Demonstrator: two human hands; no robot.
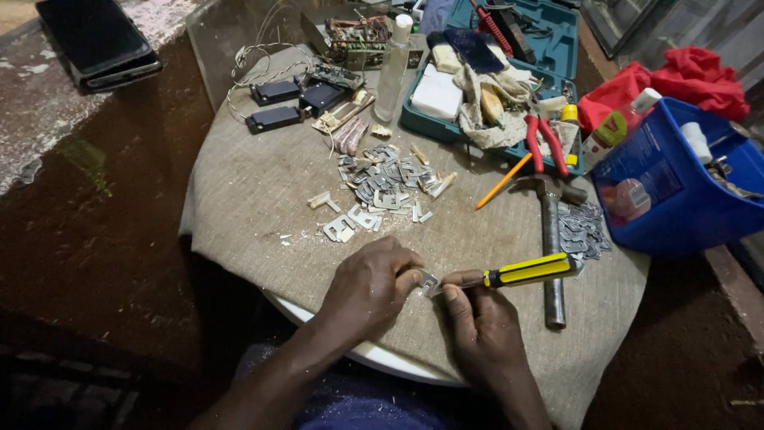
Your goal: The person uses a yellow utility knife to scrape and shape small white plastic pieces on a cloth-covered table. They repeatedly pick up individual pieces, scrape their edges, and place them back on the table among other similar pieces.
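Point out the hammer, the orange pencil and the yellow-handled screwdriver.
hammer [551, 239]: head view, on its grey handle.
orange pencil [504, 181]: head view, mid-shaft.
yellow-handled screwdriver [532, 271]: head view, on the yellow handle.

the person's left hand [372, 285] is pinching a small metal plate [428, 282] at the near edge of the cloth-covered round tabletop [247, 199], while the right hand [477, 314] is holding a yellow-handled screwdriver [529, 271] with its tip against that plate. a hammer [551, 239] is lying just beside the tool's handle. a heap of metal plates [382, 183] is sitting farther back, with a teal tool case [569, 36] and a blue bin [668, 199] beyond.
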